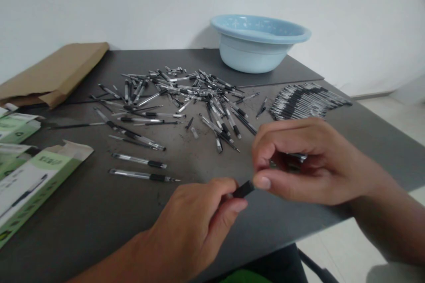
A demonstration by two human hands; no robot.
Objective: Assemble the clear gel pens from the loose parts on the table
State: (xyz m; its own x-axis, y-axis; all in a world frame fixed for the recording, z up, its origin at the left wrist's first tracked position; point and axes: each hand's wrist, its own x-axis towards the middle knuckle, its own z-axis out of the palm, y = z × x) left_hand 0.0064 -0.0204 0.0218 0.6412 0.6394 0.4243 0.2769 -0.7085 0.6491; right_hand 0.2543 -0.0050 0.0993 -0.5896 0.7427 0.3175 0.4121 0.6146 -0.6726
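A pen with a black rubber grip spans the gap between my hands, low over the front of the table. My left hand is closed round its barrel, which the fingers mostly hide. The thumb and forefinger of my right hand pinch the far end of the grip; whatever they cover there is hidden. Two clear pens with black grips, an upper one and a lower one, lie side by side left of my hands. The lower one shows a pointed tip.
A loose heap of pens and pen parts spreads across the dark table. Neatly lined-up pens lie at right. Behind stands a light-blue basin. A brown paper envelope and green-white boxes occupy the left.
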